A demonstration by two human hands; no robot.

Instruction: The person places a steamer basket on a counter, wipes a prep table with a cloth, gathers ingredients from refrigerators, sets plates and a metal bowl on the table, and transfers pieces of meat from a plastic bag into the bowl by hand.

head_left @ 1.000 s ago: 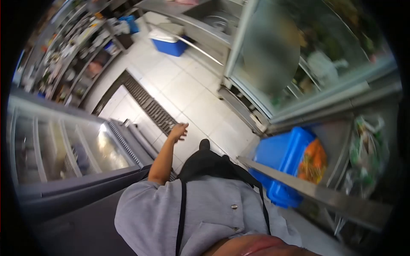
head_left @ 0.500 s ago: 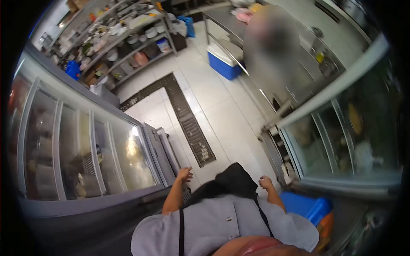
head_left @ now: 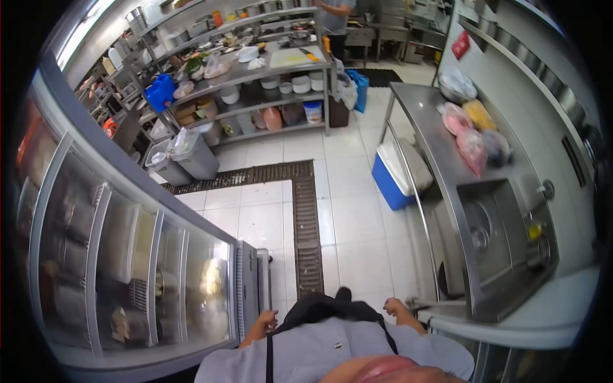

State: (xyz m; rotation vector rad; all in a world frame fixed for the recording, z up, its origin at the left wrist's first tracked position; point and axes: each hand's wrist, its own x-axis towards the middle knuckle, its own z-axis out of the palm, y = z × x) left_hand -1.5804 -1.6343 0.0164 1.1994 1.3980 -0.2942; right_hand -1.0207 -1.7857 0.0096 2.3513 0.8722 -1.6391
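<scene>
L hand (head_left: 269,318) low by L hip, elbow bent, fingers curled, just beside the near end of the glass-front fridge (head_left: 147,169). R hand (head_left: 396,307) low on the other side of the black apron (head_left: 325,307), fingers bent inward, near the pale-framed cabinet (head_left: 472,332) at btm R. Grip, L & R: cannot tell whether apart or together, too small. Contact w/ fridge or cabinet: cannot tell either.

In fridge, along L side: shelves w/ a whitish tub (head_left: 124,255) & other containers, contents blurred behind glare. Cabinet mostly cut off at btm edge.

Further fwd, R: steel counter (head_left: 428,105) w/ sink (head_left: 507,242), round metal item in basin, hard to ID. Beside sink: pink bags (head_left: 471,150), yellow bag (head_left: 480,115), clear bag (head_left: 456,85) behind. Under counter: blue cooler (head_left: 391,182), white lid on, contents hidden.

Mid-floor: L-shaped drain grate (head_left: 306,236). Beyond, L: grey bins (head_left: 198,156) w/ whitish plastic inside.

Far: steel rack (head_left: 271,131) w/ white tubs (head_left: 300,84), white-&-blue bucket (head_left: 313,112), blue jug (head_left: 161,92); cutting board (head_left: 290,59) up top. At back, another person (head_left: 334,22), cut off by top edge & partly hidden.
</scene>
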